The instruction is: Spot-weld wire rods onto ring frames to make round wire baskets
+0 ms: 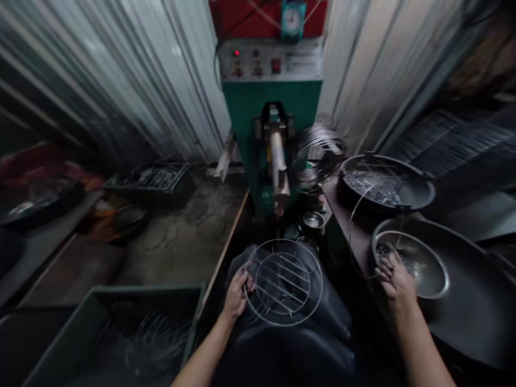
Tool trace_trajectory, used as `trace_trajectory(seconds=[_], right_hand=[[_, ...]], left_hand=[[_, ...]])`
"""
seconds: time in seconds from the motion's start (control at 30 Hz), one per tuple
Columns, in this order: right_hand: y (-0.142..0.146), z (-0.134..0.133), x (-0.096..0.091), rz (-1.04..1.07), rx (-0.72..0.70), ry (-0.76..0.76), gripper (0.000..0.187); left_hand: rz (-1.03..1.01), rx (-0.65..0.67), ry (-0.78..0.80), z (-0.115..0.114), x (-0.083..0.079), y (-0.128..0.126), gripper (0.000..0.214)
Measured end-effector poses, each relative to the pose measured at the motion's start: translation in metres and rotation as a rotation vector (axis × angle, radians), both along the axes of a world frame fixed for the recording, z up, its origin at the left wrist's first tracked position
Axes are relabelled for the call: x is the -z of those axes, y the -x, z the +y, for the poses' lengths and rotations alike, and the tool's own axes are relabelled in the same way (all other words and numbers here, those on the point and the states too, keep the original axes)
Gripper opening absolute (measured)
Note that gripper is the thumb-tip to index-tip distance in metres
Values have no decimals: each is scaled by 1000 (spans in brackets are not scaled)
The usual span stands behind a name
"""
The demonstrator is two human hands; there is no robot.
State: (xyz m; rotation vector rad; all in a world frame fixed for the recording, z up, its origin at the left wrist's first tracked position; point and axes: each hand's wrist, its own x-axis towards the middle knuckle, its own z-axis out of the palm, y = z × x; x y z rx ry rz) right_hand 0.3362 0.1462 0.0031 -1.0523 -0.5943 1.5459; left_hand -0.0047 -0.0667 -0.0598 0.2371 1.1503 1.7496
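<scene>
My left hand (238, 290) is closed on the left rim of a round wire rack (289, 313), which has an outer ring, a smaller inner ring and several straight bars. The rack lies tilted above my dark-covered lap. My right hand (397, 279) is at the near left side of a shiny metal bowl (433, 269), its fingers curled together. A thin wire ring (351, 228) runs down to those fingers, which appear to grip it. Small metal pieces (385, 250) lie in the bowl by my fingertips; whether one is between them is hidden.
Ahead stands a green machine (242, 123) with a protruding metal arm (278, 161). A wire coil (318, 153) hangs beside it. At right are a pan of metal pieces (423, 196) and a larger dark pan (475, 306). A green crate (141, 290) with wire parts stands at left.
</scene>
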Motion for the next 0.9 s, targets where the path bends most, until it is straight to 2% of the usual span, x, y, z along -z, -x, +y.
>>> trace_trajectory(seconds=[0.17, 0.3, 0.43, 0.6, 0.67, 0.77, 0.9], right_hand=[[77, -43, -6, -161, -538, 174, 43], [130, -49, 2, -346, -755, 232, 42], [149, -41, 13, -508, -787, 291, 35], [145, -41, 13, -661, -780, 265, 31], [142, -42, 13, -774, -768, 190, 33], [138, -39, 15, -966, -705, -28, 35], [133, -26, 21, -1198, -646, -312, 22]], left_hand=[[-186, 13, -38, -3, 2, 3, 45], [-244, 3, -86, -11, 6, 4, 54], [-238, -34, -82, -19, 8, 4, 45], [-237, -25, -36, -21, 5, 5, 33], [-265, -7, -35, -20, 3, 5, 31], [-301, 27, -43, -20, -2, 3, 30], [-302, 39, -46, -22, -5, -2, 30]])
